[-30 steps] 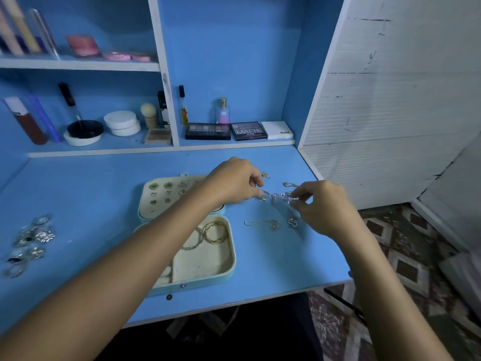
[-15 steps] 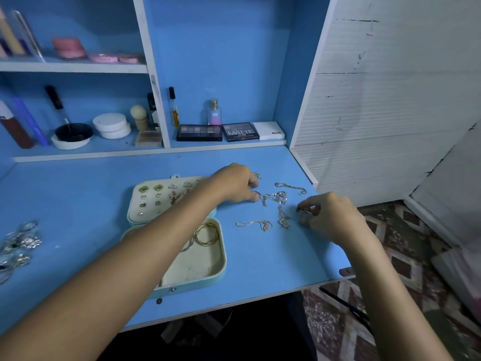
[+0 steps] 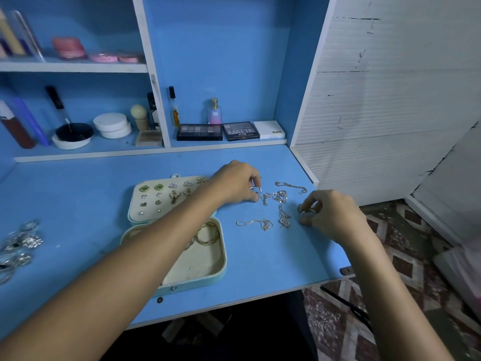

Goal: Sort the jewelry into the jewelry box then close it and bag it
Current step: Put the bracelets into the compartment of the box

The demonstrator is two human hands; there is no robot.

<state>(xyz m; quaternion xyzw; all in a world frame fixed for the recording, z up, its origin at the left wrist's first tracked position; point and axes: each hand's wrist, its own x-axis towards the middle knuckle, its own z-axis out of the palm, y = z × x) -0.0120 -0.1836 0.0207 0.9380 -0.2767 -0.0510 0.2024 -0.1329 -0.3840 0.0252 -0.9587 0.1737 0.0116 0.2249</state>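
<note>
Open box (image 3: 182, 259) on blue surface (image 3: 78, 194). Left hand (image 3: 238, 185) pinches a ring (image 3: 255, 190); right hand (image 3: 330, 214) pinches another ring (image 3: 308, 210). Chains (image 3: 276, 198) lie between.

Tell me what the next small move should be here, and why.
Probably carry the ring pinched in the right hand over to the open box. The left hand also pinches a ring, and chains lie loose on the desk, so unloading one hand comes first.
</note>
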